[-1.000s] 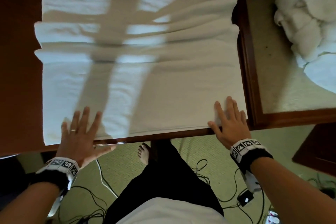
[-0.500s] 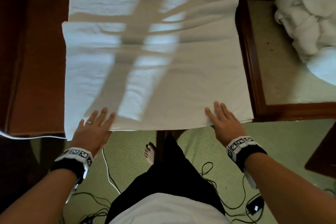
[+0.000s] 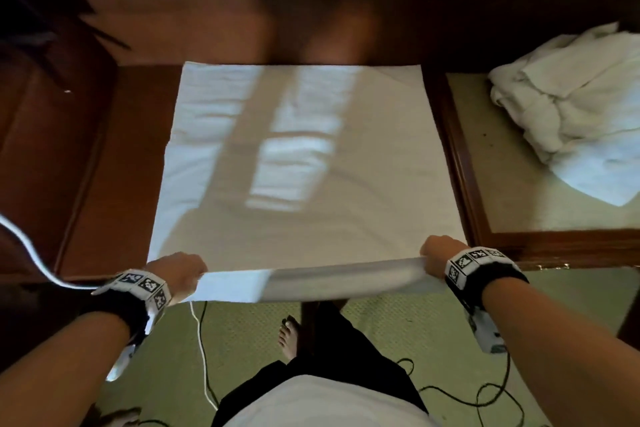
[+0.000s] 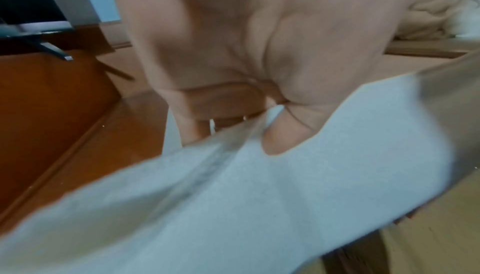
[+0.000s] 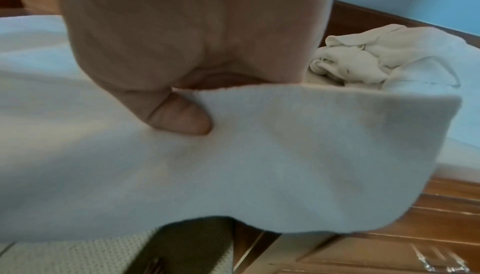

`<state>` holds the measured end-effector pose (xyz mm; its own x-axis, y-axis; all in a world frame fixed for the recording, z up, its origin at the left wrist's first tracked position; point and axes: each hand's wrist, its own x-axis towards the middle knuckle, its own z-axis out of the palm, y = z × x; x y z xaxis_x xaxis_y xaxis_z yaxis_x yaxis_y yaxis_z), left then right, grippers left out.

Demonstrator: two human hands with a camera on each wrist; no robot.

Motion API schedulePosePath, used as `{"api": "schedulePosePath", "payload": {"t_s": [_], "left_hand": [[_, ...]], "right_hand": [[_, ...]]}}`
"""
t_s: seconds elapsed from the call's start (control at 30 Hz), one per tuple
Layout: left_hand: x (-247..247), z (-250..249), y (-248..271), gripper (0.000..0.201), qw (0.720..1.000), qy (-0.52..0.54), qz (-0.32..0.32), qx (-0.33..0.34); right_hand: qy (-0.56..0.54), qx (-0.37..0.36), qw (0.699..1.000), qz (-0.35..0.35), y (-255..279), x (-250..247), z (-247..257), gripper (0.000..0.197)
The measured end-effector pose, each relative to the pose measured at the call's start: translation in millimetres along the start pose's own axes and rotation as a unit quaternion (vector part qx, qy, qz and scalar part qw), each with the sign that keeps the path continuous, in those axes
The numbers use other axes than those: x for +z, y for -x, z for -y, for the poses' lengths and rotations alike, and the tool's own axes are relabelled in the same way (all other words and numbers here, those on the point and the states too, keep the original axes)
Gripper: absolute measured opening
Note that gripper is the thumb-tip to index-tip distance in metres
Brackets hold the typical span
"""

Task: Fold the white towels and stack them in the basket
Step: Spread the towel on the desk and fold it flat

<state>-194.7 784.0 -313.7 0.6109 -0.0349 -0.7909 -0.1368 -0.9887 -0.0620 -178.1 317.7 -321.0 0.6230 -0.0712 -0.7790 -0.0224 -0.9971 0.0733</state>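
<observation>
A white towel (image 3: pixel 304 163) lies spread flat on the dark wooden table (image 3: pixel 114 163). My left hand (image 3: pixel 180 272) grips its near left corner and my right hand (image 3: pixel 437 255) grips its near right corner, both lifted off the table's front edge. The left wrist view shows the towel (image 4: pixel 259 206) pinched under my thumb, with the fingers curled behind it. The right wrist view shows the towel (image 5: pixel 259 155) held the same way, thumb on top. A pile of crumpled white towels (image 3: pixel 575 104) lies at the right. No basket is in view.
The crumpled pile rests on a lighter inset surface (image 3: pixel 512 180) framed in dark wood, right of the table. Black and white cables (image 3: pixel 202 350) trail over the green carpet near my bare foot (image 3: pixel 287 336). A wooden wall panel (image 3: pixel 242 17) runs behind the table.
Both hands were lying flat on the towel's near edge; now they have closed on its near corners and lifted that edge. The view has tilted upward.
</observation>
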Motion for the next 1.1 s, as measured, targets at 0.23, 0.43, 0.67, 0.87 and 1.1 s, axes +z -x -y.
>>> {"api": "schedulePosePath", "payload": {"t_s": [0.23,0.43,0.67,0.87,1.1], "left_hand": [[-46.1,20.3,-9.5,0.025,0.991,0.056,-0.116,-0.019],[-93.5,34.3,-35.6,0.020,0.973,0.136,-0.183,-0.038],[-146.6,38.3,-85.7,0.025,0.962,0.131,-0.226,-0.085],[-164.7,35.7,-134.8,0.019,0.960,0.118,-0.236,-0.087],[-106.3,11.8,-150.4,0.068,0.952,0.092,-0.286,-0.055]], "right_hand": [[0.016,0.015,0.997,-0.076,0.5,-49.6,-5.9,0.021],[0.002,0.018,0.984,-0.178,-24.5,-111.5,-3.1,0.019],[-0.019,0.005,0.977,-0.214,-81.7,-164.7,4.4,0.017],[-0.008,0.001,0.982,-0.187,-139.9,-175.4,4.4,0.024],[-0.051,-0.056,0.932,-0.355,-153.1,-103.1,13.8,0.052]]}}
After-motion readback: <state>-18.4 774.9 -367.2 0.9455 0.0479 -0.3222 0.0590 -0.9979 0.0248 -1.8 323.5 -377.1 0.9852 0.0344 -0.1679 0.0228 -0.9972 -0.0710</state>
